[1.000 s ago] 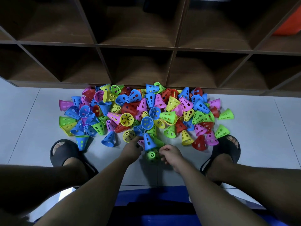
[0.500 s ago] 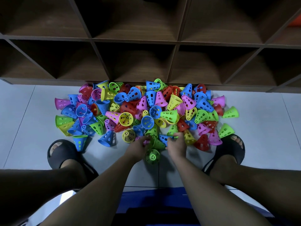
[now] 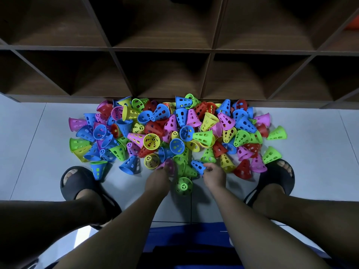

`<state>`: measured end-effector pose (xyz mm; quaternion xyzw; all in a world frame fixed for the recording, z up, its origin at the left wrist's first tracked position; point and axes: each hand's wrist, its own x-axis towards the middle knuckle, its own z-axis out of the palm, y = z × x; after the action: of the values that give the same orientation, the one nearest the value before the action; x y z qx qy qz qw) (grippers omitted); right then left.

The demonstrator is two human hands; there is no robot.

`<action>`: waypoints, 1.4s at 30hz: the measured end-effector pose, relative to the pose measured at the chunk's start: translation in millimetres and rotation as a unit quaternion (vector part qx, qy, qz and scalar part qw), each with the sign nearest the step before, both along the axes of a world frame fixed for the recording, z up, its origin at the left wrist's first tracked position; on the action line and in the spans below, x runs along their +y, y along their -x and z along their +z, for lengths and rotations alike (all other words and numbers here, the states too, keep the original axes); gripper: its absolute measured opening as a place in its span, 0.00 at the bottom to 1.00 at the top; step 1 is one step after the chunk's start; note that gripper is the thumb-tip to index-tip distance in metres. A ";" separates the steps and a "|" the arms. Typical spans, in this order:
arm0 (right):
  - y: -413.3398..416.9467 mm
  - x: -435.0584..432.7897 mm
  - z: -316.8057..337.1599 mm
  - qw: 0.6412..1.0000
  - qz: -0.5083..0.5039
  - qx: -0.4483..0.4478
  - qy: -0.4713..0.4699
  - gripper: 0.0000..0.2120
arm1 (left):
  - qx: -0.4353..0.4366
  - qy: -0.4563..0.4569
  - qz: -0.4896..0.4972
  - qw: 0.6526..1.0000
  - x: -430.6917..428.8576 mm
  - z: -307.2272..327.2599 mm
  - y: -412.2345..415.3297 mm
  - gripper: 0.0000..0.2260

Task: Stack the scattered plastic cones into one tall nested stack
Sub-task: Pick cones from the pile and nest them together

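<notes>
Dozens of perforated plastic cones (image 3: 175, 131), blue/green/yellow/pink/red, lie heaped on pale floor tiles (image 3: 310, 152) right against the base of a dark wooden cubby shelf (image 3: 165, 74). Two hands work the near edge of the heap, btwn the person's feet in black slides (image 3: 81, 183). Left hand (image 3: 158, 180): fingers curled round a pink cone (image 3: 169, 166), blurred, so grip looks closed on it but fingertip detail can't be made out. Right hand (image 3: 213, 177): fingers pinched on the rim end of a blue cone (image 3: 198, 165) lying on its side, tip pointing left. Btwn the hands sits a green cone (image 3: 184, 186), narrow end facing the camera, w/ more green cones (image 3: 183, 162) lined up behind it toward the heap; can't tell if they're nested. One blue cone (image 3: 98, 169) stands mouth-up apart at left, just beside the left slide.
</notes>
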<state>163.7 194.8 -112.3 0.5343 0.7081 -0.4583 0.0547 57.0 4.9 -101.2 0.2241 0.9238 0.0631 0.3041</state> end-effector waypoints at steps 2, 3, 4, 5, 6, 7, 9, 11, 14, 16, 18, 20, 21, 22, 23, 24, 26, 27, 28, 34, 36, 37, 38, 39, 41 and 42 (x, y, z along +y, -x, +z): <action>-1.2 0.9 3.4 1.000 -0.017 0.016 -0.007 0.13 | 0.012 0.013 0.023 1.000 -6.2 4.8 -1.3 0.17; -1.7 1.4 5.1 0.999 -0.025 0.028 -0.010 0.11 | 0.024 0.012 0.032 0.999 -9.0 8.2 -1.8 0.14; -1.4 1.9 7.3 0.999 -0.034 0.038 -0.010 0.09 | 0.038 0.003 0.040 0.998 -11.7 10.1 -2.2 0.11; -0.8 2.0 9.8 0.998 -0.048 0.046 -0.005 0.08 | 0.051 -0.006 0.046 0.998 -14.2 12.7 -2.4 0.11; 0.0 1.7 13.2 0.996 -0.069 0.050 0.008 0.07 | 0.064 -0.019 0.050 0.997 -16.7 14.7 -2.2 0.11; 1.1 1.2 16.5 0.993 -0.096 0.058 0.028 0.07 | 0.079 -0.026 0.051 0.995 -18.4 17.7 -1.2 0.11; 3.4 -1.9 24.1 0.980 -0.160 0.080 0.089 0.09 | 0.093 -0.045 0.052 0.993 -19.8 25.7 -0.7 0.09; 5.6 -6.0 32.1 0.957 -0.205 0.113 0.174 0.09 | 0.087 -0.074 0.072 0.991 -19.1 36.5 -1.5 0.04; 5.0 -13.4 43.3 0.926 -0.203 0.137 0.288 0.08 | 0.078 -0.131 0.147 0.977 -21.2 40.8 -1.0 0.02; 2.6 -18.4 48.2 0.911 -0.182 0.144 0.342 0.08 | 0.065 -0.171 0.212 0.960 -23.1 41.8 -0.2 0.04; -0.3 -22.8 55.2 0.901 -0.152 0.143 0.379 0.08 | 0.043 -0.214 0.281 0.935 -21.7 48.6 1.5 0.06; -3.3 -27.1 60.3 0.905 -0.125 0.131 0.385 0.10 | 0.004 -0.253 0.351 0.902 -20.3 57.6 4.1 0.08; -5.3 -29.2 60.0 0.912 -0.110 0.116 0.378 0.12 | -0.016 -0.267 0.381 0.885 -20.3 61.2 4.8 0.10; -7.1 -31.4 60.8 0.921 -0.095 0.099 0.364 0.14 | -0.032 -0.282 0.405 0.869 -20.8 63.4 5.7 0.11; -9.2 -33.1 59.7 0.931 -0.081 0.084 0.346 0.16 | -0.043 -0.297 0.423 0.855 -22.1 64.6 7.4 0.12; -11.6 -34.6 58.6 0.939 -0.070 0.072 0.329 0.17 | -0.051 -0.314 0.437 0.841 -23.4 65.9 8.9 0.12; -17.2 -35.9 55.5 0.953 -0.046 0.054 0.295 0.18 | -0.075 -0.347 0.455 0.817 -24.2 69.7 10.5 0.12; -19.9 -36.2 54.0 0.960 -0.036 0.049 0.275 0.18 | -0.088 -0.362 0.460 0.806 -24.1 72.2 10.7 0.12; -22.4 -36.5 54.2 0.965 -0.026 0.044 0.256 0.18 | -0.103 -0.374 0.465 0.796 -23.9 74.5 11.2 0.12; -28.2 -39.2 53.2 0.979 -0.006 0.049 0.199 0.07 | -0.223 -0.398 0.406 0.791 -22.2 80.4 8.3 0.11; -26.1 -40.9 50.3 0.979 -0.009 0.045 0.197 0.06 | -0.236 -0.388 0.364 0.813 -19.7 82.8 1.9 0.13; -25.0 -41.9 48.4 0.979 -0.013 0.042 0.197 0.05 | -0.240 -0.384 0.344 0.823 -18.3 83.5 -1.7 0.13; -24.7 -42.8 45.8 0.980 -0.019 0.036 0.196 0.05 | -0.240 -0.376 0.325 0.834 -17.2 83.4 -5.7 0.13; -24.0 -43.5 42.0 0.978 -0.028 0.027 0.203 0.05 | -0.238 -0.363 0.308 0.846 -16.6 81.3 -10.1 0.13; -24.4 -44.1 38.0 0.973 -0.057 0.013 0.225 0.07 | -0.232 -0.332 0.284 0.869 -17.2 73.4 -18.7 0.12; -23.8 -44.9 41.3 0.967 -0.076 0.013 0.244 0.09 | -0.227 -0.318 0.278 0.878 -17.6 69.3 -23.0 0.12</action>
<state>187.5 149.8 -71.0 0.5512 0.5327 -0.6270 0.1387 80.0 -12.8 -31.9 0.0227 0.7838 0.4848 0.3875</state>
